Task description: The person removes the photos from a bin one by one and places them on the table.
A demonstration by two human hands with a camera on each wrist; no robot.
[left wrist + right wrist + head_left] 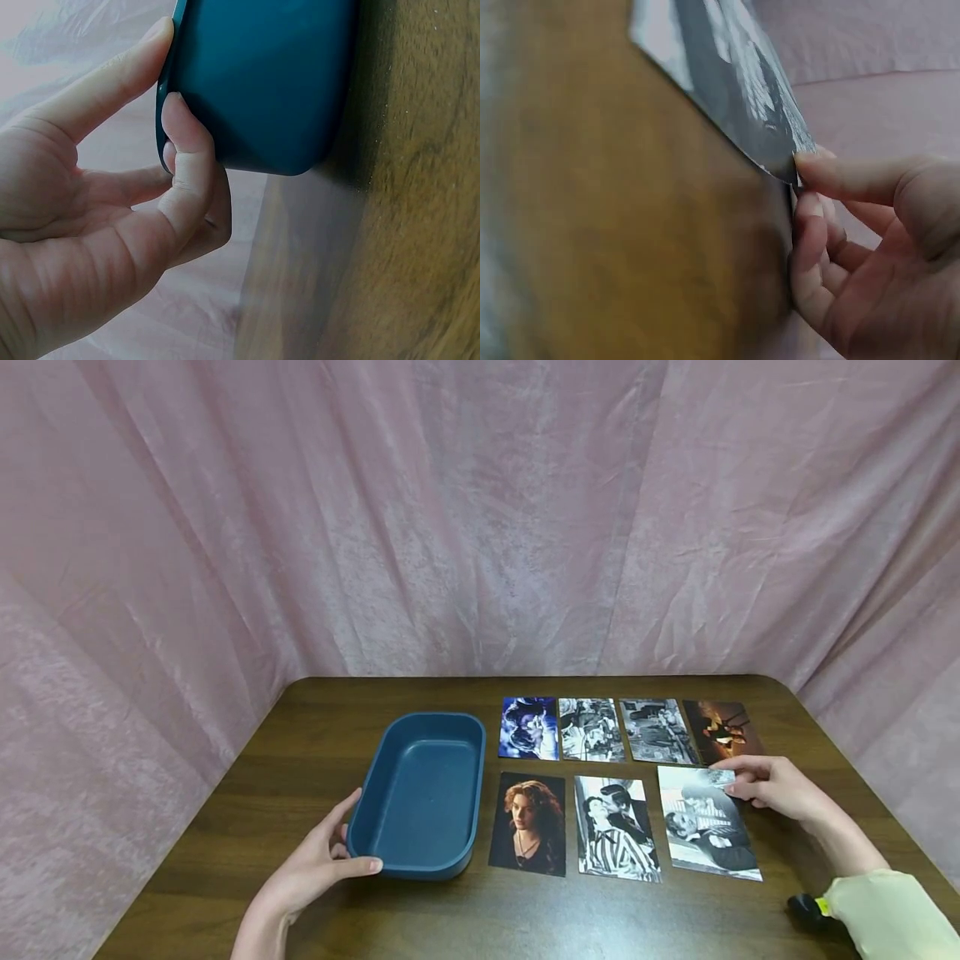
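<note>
The black-and-white photo (708,822) at the right end of the near row lies flat on the counter (300,752), and the right hand (772,785) has its far right corner pinched between thumb and fingertips (814,161), the corner just raised off the wood so the fingers can get under the thin print. The teal tray (423,793) sits left of the photos, well apart from this one. The left hand (318,864) holds the tray's near left corner, thumb along the front wall and fingers curled on the rim, which likely steadies it against sliding. Two more prints, a red-haired portrait (528,822) and a striped-dress couple (617,828), lie between tray and held photo. Four smaller photos (622,729) form a row behind. A pink curtain (450,527) backs the counter.
</note>
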